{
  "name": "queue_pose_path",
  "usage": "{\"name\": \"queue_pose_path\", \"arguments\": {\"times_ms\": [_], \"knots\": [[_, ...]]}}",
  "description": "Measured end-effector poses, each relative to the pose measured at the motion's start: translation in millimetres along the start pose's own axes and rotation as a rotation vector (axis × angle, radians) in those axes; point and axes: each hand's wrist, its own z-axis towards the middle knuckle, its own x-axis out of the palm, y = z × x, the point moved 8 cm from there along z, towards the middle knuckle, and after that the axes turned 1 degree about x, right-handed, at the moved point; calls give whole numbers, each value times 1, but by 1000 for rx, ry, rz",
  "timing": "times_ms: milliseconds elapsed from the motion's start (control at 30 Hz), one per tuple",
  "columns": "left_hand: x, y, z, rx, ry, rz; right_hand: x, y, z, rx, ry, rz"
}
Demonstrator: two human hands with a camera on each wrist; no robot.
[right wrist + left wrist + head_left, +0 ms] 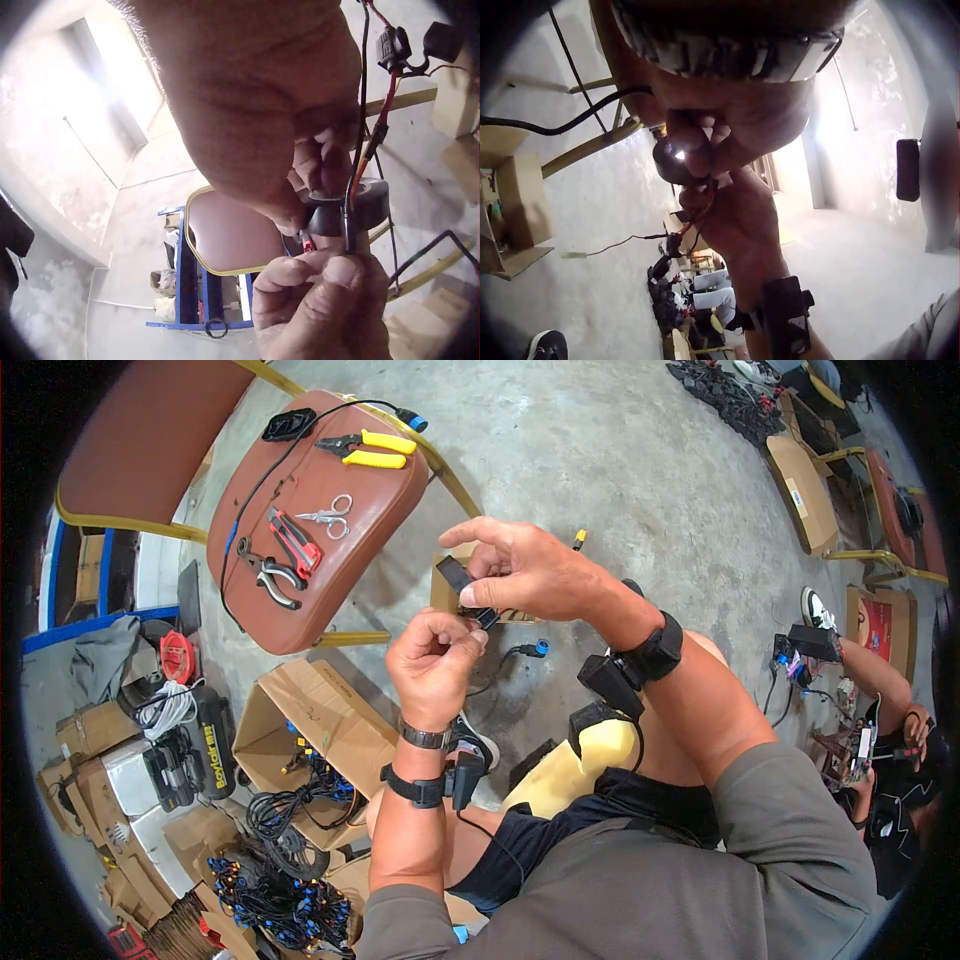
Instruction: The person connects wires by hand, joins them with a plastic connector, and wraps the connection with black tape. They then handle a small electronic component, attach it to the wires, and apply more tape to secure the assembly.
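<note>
My right hand (pixel 525 575) grips a roll of black electrical tape (pixel 371 208) with thumb and fingers, just above my left hand. Thumb and fingertips of my left hand (pixel 438 660) pinch a thin black cable (pixel 349 225) that runs up past the roll. Beside that cable are red and yellow wires (pixel 367 161), leading up to a black fuse holder (pixel 390 49) with its cap hanging off. From the left wrist, the roll (pixel 671 161) appears below my left hand, partly covered by fingers. A loose wire with a pale connector (pixel 574 255) sticks out to the side.
A brown chair seat (pixel 330 560) carries yellow-handled pliers (pixel 380 450), scissors (pixel 335 515), a red utility knife (pixel 293 540), smaller pliers (pixel 275 580) and a black cable. Below it stands an open cardboard box (pixel 330 710) with cables. Another person (pixel 890 760) sits at the right.
</note>
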Motion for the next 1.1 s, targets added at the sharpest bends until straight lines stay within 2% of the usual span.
{"name": "queue_pose_path", "arguments": {"times_ms": [233, 367, 467, 567, 733, 933, 1100], "knots": [[-8, 9, 3, -229, -30, -76, 5, 4, -3, -19, 77, 74], [-15, 13, 5, -261, -22, -35, 8, 12, -5, -25, 115, 125], [-23, 17, 8, -293, -40, -73, 7, 17, -6, -51, 129, 56], [-29, 19, 10, -305, -41, -72, 6, 21, -8, -3, 112, 77], [-34, 17, 11, -360, -64, -111, 10, 13, -9, -10, 139, 206], [-39, 10, 16, -272, -136, -156, 9, 10, -11, 46, 164, 145], [-43, 7, 17, -213, -82, -225, 10, -3, -9, 127, 178, 116]]}}
